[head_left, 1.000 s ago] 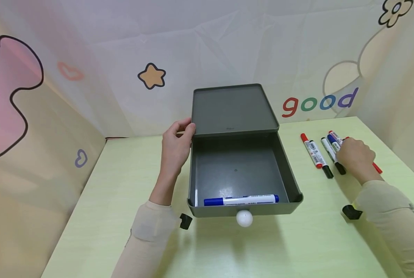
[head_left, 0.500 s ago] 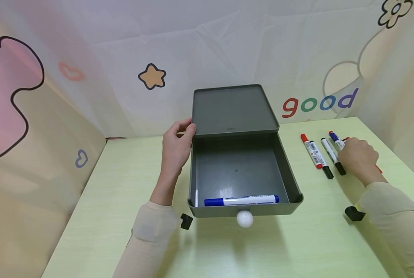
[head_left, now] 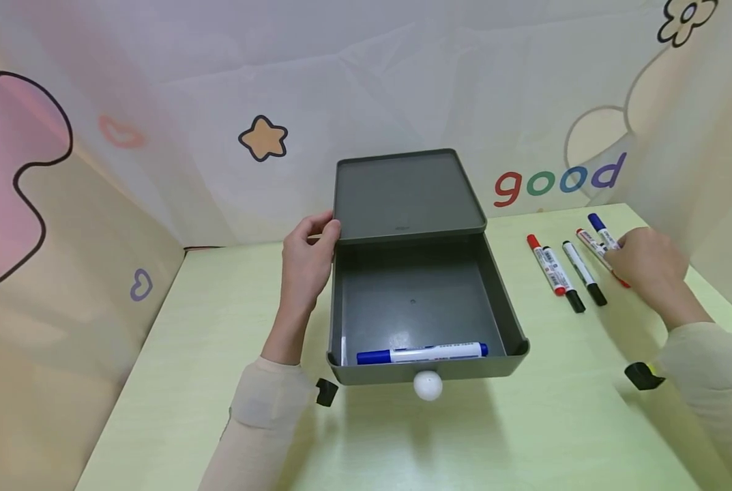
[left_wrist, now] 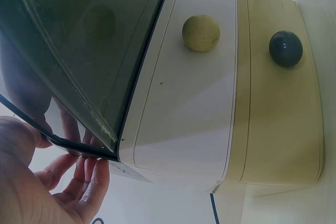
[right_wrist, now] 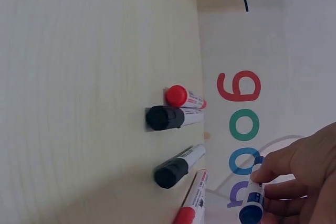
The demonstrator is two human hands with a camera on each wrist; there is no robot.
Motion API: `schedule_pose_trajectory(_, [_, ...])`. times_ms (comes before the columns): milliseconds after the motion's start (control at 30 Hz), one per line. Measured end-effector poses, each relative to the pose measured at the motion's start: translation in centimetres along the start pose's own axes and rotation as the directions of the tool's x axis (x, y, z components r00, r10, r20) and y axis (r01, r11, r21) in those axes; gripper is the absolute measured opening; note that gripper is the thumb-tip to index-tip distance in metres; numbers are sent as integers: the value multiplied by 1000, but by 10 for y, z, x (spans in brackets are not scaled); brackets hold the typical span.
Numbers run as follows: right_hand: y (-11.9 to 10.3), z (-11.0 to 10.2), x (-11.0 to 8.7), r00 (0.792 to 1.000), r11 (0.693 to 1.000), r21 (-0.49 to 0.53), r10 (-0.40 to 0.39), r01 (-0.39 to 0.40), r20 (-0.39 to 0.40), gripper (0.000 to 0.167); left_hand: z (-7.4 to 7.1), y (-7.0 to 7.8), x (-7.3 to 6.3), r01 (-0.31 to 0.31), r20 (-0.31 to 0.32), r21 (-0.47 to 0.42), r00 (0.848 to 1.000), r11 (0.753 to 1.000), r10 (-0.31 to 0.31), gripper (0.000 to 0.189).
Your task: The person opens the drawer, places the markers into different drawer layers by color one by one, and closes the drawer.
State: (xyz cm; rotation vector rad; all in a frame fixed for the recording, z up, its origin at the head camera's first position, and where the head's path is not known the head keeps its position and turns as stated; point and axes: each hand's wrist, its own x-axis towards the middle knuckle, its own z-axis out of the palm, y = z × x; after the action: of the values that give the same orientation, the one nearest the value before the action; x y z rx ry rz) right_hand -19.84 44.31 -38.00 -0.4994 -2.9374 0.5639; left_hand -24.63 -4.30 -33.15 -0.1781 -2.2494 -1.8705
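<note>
Pickup looks like the step in hand: right hand sits well right of the grey drawer, thumb and fingers pinching a blue-capped marker, no slack that I can see. Can't tell if it's fully off the table. Left hand is behind the drawer's left wall, thumb and fingers gripping the edge of the cabinet top, probably bracing it.

Second blue marker already lies in the drawer, along its front wall. Next move likely calls for a carry toward the drawer, over its right wall, then setting down beside that one.

Edges: walls stand up all round, white knob juts from the drawer front, cabinet top closes off the rear. Room: drawer floor is bare behind the stowed marker. Nearest red marker and black marker lie right of the drawer, so I'd pass high to avoid rolling them.
</note>
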Motion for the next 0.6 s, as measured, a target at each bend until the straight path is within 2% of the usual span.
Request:
schedule_pose_trajectory(233, [-11,-15,-10,999,999,31,33,-33,-9,43,0,0,-1,-4,0,-1,1000,1000,4,35])
schedule_pose_trajectory(600, [-31,-31,-26,997,1000,16,-16,17,-76,42,0,-1,0,-6,6,-1,1000,1000,6,36])
